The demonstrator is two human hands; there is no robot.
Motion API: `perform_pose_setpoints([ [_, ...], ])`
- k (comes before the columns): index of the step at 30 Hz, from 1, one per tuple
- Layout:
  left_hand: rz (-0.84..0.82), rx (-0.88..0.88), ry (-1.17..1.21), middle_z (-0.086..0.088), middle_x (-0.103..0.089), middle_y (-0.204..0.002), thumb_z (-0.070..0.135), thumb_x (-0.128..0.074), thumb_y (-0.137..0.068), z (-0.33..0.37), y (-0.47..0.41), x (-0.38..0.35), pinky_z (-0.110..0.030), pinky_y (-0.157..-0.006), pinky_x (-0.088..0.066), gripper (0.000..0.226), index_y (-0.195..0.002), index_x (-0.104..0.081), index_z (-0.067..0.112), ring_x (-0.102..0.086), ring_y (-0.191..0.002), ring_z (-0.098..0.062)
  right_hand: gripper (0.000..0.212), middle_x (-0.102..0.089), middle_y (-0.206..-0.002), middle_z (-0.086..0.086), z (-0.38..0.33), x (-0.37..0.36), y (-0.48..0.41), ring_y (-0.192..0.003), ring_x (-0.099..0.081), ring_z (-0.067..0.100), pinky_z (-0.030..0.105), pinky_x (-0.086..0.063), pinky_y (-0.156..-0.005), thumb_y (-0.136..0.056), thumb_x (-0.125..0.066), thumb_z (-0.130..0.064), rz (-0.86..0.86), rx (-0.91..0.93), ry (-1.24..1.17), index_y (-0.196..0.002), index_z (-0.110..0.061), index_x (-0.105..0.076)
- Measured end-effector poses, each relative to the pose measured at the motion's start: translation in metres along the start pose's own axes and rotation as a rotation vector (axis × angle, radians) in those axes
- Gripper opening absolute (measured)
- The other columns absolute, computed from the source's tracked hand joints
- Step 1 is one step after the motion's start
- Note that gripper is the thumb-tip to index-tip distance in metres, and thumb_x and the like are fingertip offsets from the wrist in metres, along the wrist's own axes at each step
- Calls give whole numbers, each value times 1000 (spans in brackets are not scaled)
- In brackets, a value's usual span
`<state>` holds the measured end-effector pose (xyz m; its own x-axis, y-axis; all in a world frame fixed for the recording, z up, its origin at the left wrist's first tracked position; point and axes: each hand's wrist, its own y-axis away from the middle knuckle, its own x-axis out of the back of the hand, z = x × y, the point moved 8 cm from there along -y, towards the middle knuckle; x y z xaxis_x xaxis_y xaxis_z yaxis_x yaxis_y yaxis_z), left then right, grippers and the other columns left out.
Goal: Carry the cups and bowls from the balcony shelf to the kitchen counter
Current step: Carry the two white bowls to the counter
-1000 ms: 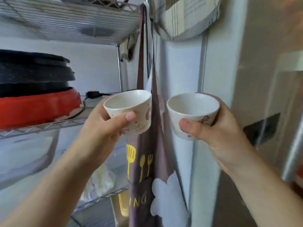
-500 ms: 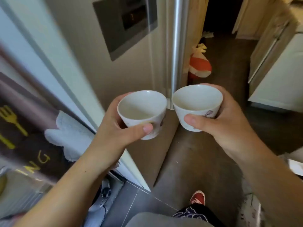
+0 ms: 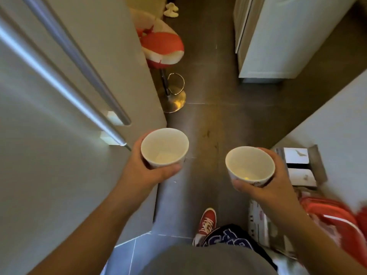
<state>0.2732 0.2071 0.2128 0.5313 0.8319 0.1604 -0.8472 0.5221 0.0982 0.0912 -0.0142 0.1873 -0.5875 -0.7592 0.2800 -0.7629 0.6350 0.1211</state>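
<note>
Two empty white cups, left cup in left hand, right cup in right hand

Printed motifs on both small white ceramic cups are mostly hidden by hands. Red bag at right edge is motion-blurred.

Ahead of us a strip of dark brown tiled floor lies open between obstacles. On our left the tall grey refrigerator with long steel handles stands close beside our left hand. Beyond it the red-and-white cushioned stool on a brass base juts into the path. On our right, the white cabinet, a grey wall and red bags narrow the passage by our right hand.
</note>
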Motion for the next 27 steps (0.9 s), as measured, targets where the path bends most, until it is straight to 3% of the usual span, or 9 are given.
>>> perform_pose_setpoints([
  [4,1,21,-96,23,-59,-116,46,-90,-52,1,-43,-25,-16,-77,-56,90,-130,-46,44,-58,-111,-1,92,-49,-114,-38,17,24,-50,-110,-50,-13,11,-49,-78,-47,-82,-61,19,-18,26,-127,-57,-36],
  [7,7,19,-169,29,-57,-113,42,-87,-56,2,-66,-39,-15,-75,-56,88,-132,-43,40,-56,-108,5,84,-48,-109,-46,17,33,-90,-109,-49,-17,1,-49,-66,-49,-80,-64,15,-19,34,-120,-61,-36],
  [10,11,36,-220,25,-55,-117,35,-84,-58,2,-89,-47,-20,-81,-53,86,-133,-42,37,-56,-108,4,79,-45,-103,-54,14,37,-130,-105,-47,-24,-7,-42,-65,-49,-78,-62,27,-18,8,-116,-61,-37],
  [12,12,42,-237,20,-55,-120,32,-83,-57,3,-107,-50,-21,-84,-51,86,-132,-42,33,-57,-108,-1,76,-44,-102,-56,12,37,-157,-105,-49,-23,-5,-44,-68,-52,-78,-59,29,-10,1,-117,-59,-38],
  [15,16,52,-227,15,-55,-120,28,-81,-54,1,-142,-53,-23,-84,-50,85,-130,-42,30,-58,-106,-7,79,-45,-110,-46,10,37,-199,-106,-55,-7,5,-45,-79,-54,-77,-57,36,-6,12,-121,-51,-37],
  [19,6,60,-217,19,-54,-115,19,-83,-61,-4,-203,-60,-22,-86,-51,76,-124,-43,34,-59,-101,-2,86,-45,-113,-38,6,36,-265,-105,-55,-2,4,-44,-76,-54,-78,-54,57,-2,26,-129,-43,-36],
  [21,-15,70,-209,23,-52,-115,43,-85,-57,-5,-244,-66,-18,-85,-51,79,-123,-42,33,-59,-99,-2,88,-45,-113,-38,5,38,-300,-103,-55,-4,0,-45,-69,-52,-77,-56,75,-9,38,-129,-43,-36],
  [23,-44,77,-196,21,-52,-113,65,-83,-41,-2,-290,-75,-16,-84,-52,101,-124,-41,27,-61,-97,-2,88,-44,-111,-40,3,46,-334,-101,-55,-5,-3,-44,-61,-50,-77,-58,107,-24,45,-127,-45,-35],
  [27,-143,50,-229,21,-51,-115,42,-89,-51,6,-378,-106,-26,-87,-50,90,-126,-40,32,-58,-102,-4,85,-44,-112,-39,-1,70,-386,-101,-53,-7,5,-41,-74,-49,-76,-57,176,-58,65,-124,-48,-35],
])
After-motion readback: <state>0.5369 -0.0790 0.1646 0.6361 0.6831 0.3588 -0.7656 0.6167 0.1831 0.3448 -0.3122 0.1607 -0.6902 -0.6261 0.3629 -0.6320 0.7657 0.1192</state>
